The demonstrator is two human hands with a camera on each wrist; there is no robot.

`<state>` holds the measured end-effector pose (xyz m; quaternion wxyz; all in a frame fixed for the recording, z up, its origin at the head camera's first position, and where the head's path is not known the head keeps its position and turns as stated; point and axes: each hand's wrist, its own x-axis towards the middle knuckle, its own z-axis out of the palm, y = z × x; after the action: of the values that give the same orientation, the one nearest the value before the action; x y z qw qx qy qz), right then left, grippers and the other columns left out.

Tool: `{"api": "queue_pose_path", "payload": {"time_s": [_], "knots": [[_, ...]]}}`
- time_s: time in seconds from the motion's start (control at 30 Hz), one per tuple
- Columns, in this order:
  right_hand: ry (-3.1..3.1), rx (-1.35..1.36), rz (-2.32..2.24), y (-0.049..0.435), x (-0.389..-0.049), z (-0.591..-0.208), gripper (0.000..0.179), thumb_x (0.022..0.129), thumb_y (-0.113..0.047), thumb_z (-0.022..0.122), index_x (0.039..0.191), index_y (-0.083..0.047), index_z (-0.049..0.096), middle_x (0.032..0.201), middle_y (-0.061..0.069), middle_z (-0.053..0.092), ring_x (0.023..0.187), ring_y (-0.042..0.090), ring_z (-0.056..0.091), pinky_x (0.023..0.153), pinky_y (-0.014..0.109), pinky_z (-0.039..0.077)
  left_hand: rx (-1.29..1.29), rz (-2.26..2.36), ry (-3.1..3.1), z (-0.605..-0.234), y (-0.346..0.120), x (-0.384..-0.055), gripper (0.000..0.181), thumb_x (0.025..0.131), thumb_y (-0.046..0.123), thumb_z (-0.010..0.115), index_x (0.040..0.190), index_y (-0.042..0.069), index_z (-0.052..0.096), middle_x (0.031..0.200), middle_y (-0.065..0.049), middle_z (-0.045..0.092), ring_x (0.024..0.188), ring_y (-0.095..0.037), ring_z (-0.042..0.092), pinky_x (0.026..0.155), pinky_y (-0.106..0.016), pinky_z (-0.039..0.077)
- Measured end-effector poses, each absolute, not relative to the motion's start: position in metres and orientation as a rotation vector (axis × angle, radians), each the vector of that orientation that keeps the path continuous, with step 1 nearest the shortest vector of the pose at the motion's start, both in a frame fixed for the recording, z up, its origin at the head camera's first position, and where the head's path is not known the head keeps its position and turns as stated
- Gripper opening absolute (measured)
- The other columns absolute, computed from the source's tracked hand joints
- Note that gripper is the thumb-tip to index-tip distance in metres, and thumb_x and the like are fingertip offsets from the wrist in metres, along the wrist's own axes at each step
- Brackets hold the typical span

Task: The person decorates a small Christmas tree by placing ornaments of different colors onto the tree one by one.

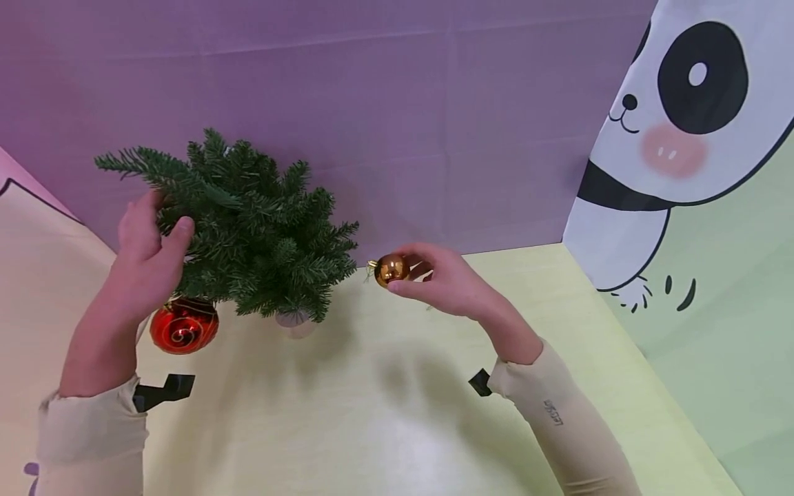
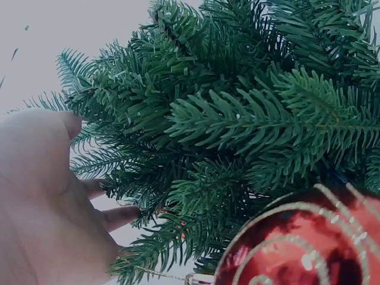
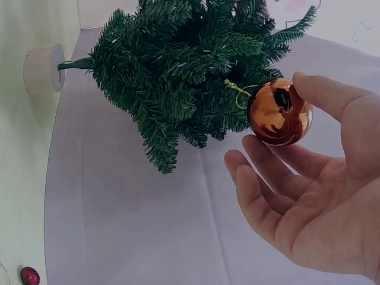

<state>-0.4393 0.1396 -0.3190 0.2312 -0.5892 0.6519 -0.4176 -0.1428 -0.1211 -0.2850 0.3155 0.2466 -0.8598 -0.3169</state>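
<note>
A small artificial green tree stands on a white base at the back left of the table. A red bauble with gold swirls hangs from its lower left branches. My left hand holds a left-side branch between thumb and fingers. In the left wrist view, the left hand reaches into the needles of the tree, with the red bauble just below. My right hand pinches a shiny gold bauble just right of the tree. The right wrist view shows thumb and forefinger of the right hand on the gold bauble, its loop near the tree.
The table is covered in a pale yellow-green cloth. A purple backdrop rises behind it, and a panda-print wall closes the right side. A tiny red glittery ball lies on the cloth at the edge of the right wrist view.
</note>
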Motion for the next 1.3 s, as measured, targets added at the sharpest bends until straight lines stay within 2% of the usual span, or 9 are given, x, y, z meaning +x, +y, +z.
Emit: {"api": "queue_pose_path", "payload": {"time_s": [0.23,0.53,0.67,0.87,1.1,1.3], "knots": [[1.807,-1.627,-1.133,0.134,-0.436,-0.316,0.036,0.088,-0.022,0.074,0.122,-0.016,0.063,0.105,-0.001,0.064,0.089,0.017,0.064,0.075,0.033,0.054,0.621,-0.809,-2.201,-0.289,-0.116,-0.141,0.062,0.105,0.024,0.034,0.155,0.003,0.004,0.157,-0.023,0.006,0.144,-0.033,-0.007,0.113,-0.055,-0.005],[1.838,-1.636,-1.115,0.128,-0.432,-0.313,0.045,0.086,-0.021,0.076,0.127,-0.012,0.06,0.107,0.001,0.065,0.086,0.018,0.064,0.074,0.032,0.054,0.595,-0.746,-2.172,-0.296,-0.112,-0.141,0.062,0.104,0.022,0.038,0.156,0.007,0.008,0.157,-0.02,0.01,0.145,-0.033,0.004,0.114,-0.052,0.0],[1.832,-1.645,-1.117,0.126,-0.429,-0.312,0.044,0.084,-0.019,0.077,0.124,-0.01,0.061,0.107,0.001,0.065,0.087,0.018,0.064,0.076,0.03,0.053,0.598,-0.744,-2.135,-0.301,-0.109,-0.139,0.062,0.104,0.02,0.039,0.157,0.01,0.009,0.158,-0.017,0.01,0.145,-0.029,0.005,0.115,-0.048,0.0],[1.833,-1.671,-1.1,0.121,-0.424,-0.313,0.039,0.084,-0.019,0.077,0.119,-0.01,0.063,0.106,-0.001,0.064,0.089,0.017,0.063,0.075,0.028,0.054,0.577,-0.735,-2.043,-0.307,-0.104,-0.136,0.058,0.102,0.017,0.041,0.156,0.014,0.017,0.156,-0.011,0.019,0.143,-0.017,0.015,0.115,-0.035,0.009],[1.851,-1.701,-1.075,0.116,-0.418,-0.313,0.039,0.085,-0.02,0.076,0.121,-0.012,0.063,0.109,-0.003,0.063,0.092,0.016,0.061,0.074,0.027,0.053,0.55,-0.675,-1.938,-0.313,-0.095,-0.132,0.056,0.099,0.013,0.048,0.151,0.011,0.03,0.152,-0.008,0.027,0.139,-0.019,0.022,0.113,-0.034,0.014],[1.843,-1.704,-1.081,0.114,-0.413,-0.313,0.041,0.085,-0.022,0.076,0.122,-0.013,0.062,0.109,-0.004,0.062,0.09,0.016,0.06,0.074,0.029,0.052,0.418,-0.602,-1.824,-0.319,-0.086,-0.132,0.048,0.095,0.008,0.053,0.141,0.001,0.044,0.145,-0.003,0.039,0.135,-0.02,0.03,0.109,-0.03,0.02]]}}
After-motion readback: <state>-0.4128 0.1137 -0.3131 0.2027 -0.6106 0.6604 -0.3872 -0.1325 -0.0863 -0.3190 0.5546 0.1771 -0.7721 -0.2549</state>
